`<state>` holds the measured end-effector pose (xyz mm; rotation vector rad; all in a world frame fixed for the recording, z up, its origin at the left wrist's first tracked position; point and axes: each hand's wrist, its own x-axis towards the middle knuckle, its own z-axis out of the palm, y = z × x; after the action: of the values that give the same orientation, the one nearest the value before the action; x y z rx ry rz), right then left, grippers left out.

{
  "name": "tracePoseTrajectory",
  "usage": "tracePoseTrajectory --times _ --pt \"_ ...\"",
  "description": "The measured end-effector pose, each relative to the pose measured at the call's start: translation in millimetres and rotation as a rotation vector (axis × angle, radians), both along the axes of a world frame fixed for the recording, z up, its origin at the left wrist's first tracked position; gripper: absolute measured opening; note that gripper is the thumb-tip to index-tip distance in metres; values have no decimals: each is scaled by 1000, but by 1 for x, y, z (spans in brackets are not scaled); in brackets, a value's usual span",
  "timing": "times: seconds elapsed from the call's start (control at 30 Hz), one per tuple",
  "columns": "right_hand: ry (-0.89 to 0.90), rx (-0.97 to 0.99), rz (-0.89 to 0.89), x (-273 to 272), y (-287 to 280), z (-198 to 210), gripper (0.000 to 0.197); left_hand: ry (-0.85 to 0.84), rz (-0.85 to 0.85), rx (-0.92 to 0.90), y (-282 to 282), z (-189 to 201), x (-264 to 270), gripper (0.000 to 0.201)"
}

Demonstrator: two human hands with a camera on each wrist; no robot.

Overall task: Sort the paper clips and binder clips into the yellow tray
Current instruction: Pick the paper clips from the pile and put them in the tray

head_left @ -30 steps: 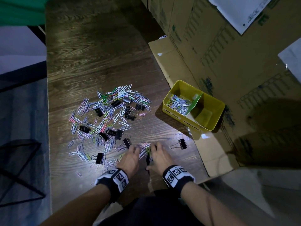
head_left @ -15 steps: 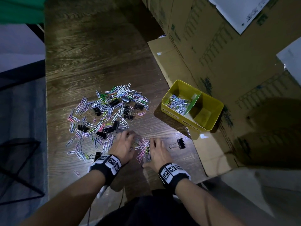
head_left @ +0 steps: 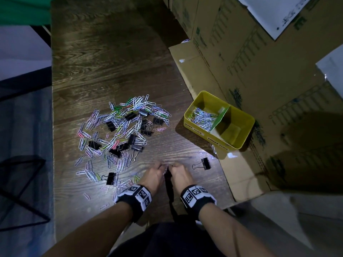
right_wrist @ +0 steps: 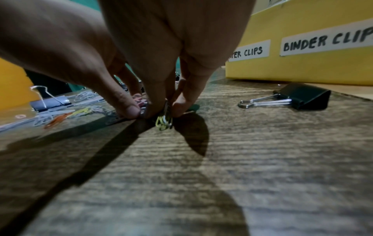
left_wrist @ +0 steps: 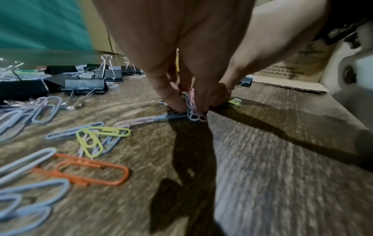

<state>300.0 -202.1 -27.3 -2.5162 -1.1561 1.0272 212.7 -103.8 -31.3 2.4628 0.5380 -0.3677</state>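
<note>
Head view: a dark wood-grain table carries a loose heap of coloured paper clips mixed with black binder clips across its middle. The yellow tray stands at the right edge, partly on a flattened cardboard sheet; a green divider splits it, and paper clips lie in the compartment nearer the heap. The other compartment shows no clips. One lone binder clip lies near the tray's front corner. Cardboard boxes rise beyond the right edge. Grey floor and a black wire frame lie off the left edge. The left hand and right hand meet at the near edge, fingertips down on the table, both wrists in black-and-white marker bands.

Left wrist view: the left hand's fingers are pressed together, pinching a small bunch of pink and blue clips against the wood. An orange clip, green clips and blue clips lie loose nearby; binder clips stand behind.

Right wrist view: the right hand's fingers pinch a yellow-green clip bunch on the table, touching the left hand's thumb. The tray wall bears labels, one reading "BINDER CLIPS".
</note>
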Motion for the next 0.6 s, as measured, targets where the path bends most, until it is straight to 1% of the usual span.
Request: tracePoseTrajectory --times 0.1,0.2,0.3,0.37,0.43,0.5,0.6 --pt "14 -17 5 1 0 0 27 -43 53 -31 5 2 -1 38" --pt "34 -54 48 1 -1 4 26 -9 103 -32 10 5 2 37" --pt "16 -85 116 4 3 4 28 -1 146 -28 16 5 5 38" --pt "33 -101 119 7 5 5 29 4 173 -42 20 7 8 32" --pt "52 -81 72 11 5 5 25 9 201 -86 24 9 10 26" --pt "80 -56 -19 17 1 5 21 20 264 -165 28 10 12 24" --pt "201 14 -187 27 -7 1 27 94 415 -302 35 12 14 21"
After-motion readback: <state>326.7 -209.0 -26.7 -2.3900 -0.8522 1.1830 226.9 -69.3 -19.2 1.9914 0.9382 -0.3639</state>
